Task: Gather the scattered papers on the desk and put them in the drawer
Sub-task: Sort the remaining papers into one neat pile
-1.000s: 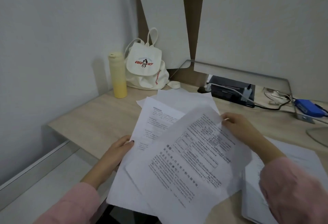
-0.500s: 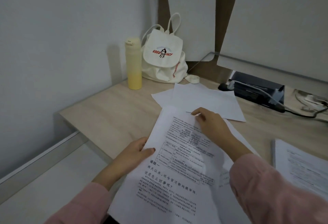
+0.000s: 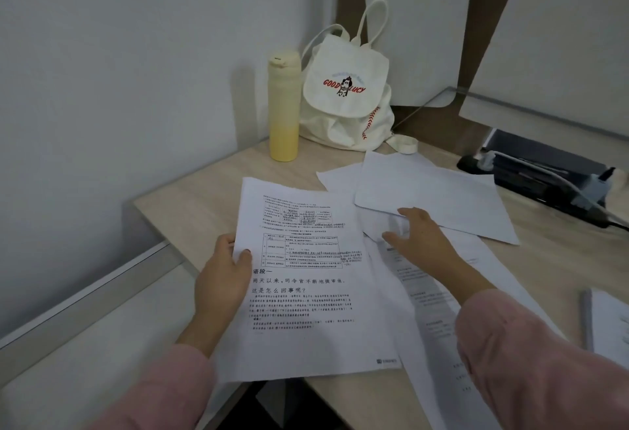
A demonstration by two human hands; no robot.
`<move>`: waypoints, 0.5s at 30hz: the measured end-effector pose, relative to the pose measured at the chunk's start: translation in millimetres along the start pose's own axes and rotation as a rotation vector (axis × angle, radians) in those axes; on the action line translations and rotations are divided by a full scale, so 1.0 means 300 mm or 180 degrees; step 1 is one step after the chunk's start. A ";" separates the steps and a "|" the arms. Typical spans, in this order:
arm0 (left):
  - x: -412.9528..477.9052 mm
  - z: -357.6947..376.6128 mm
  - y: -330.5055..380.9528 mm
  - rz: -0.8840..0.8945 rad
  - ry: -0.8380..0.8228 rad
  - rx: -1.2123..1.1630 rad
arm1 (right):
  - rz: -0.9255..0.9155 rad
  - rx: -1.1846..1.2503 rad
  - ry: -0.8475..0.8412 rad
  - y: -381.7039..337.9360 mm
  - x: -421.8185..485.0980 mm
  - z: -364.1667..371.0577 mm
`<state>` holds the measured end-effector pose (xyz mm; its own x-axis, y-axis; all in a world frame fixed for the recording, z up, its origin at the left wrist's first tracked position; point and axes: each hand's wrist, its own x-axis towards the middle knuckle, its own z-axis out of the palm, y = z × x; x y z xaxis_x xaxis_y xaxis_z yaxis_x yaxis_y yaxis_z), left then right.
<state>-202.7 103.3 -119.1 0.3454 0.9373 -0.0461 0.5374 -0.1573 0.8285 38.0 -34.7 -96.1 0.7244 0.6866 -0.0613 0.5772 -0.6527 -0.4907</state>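
My left hand (image 3: 223, 276) grips the left edge of a printed sheet (image 3: 306, 280), thumb on top, and holds it over the desk's front corner. My right hand (image 3: 418, 239) lies with spread fingers on another printed sheet (image 3: 442, 314) beside it, fingertips touching the near edge of two blank white sheets (image 3: 429, 191) that overlap farther back on the wooden desk (image 3: 197, 205). No drawer is in view.
A yellow bottle (image 3: 284, 106) and a cream drawstring bag (image 3: 347, 89) stand in the back corner by the wall. A black power strip with plugs and cables (image 3: 544, 181) lies at the back right. More paper (image 3: 609, 324) lies at the right edge.
The printed sheet has shifted left in my left hand. My right hand has come off it and moved right and back onto the other sheets. The view has tilted.
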 end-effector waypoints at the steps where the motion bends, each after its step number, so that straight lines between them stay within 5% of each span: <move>1: -0.003 0.000 -0.006 0.0040 0.0090 -0.0021 | 0.0020 -0.0057 -0.0056 -0.002 0.014 0.010; 15: 0.031 0.008 -0.032 0.0148 0.0340 0.0017 | -0.0225 -0.1830 -0.0019 -0.038 0.083 0.035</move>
<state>-202.7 112.7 -129.0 0.2862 0.9567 0.0524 0.5270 -0.2028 0.8253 45.5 -6.7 -101.2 0.6756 0.7355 -0.0513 0.7373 -0.6732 0.0571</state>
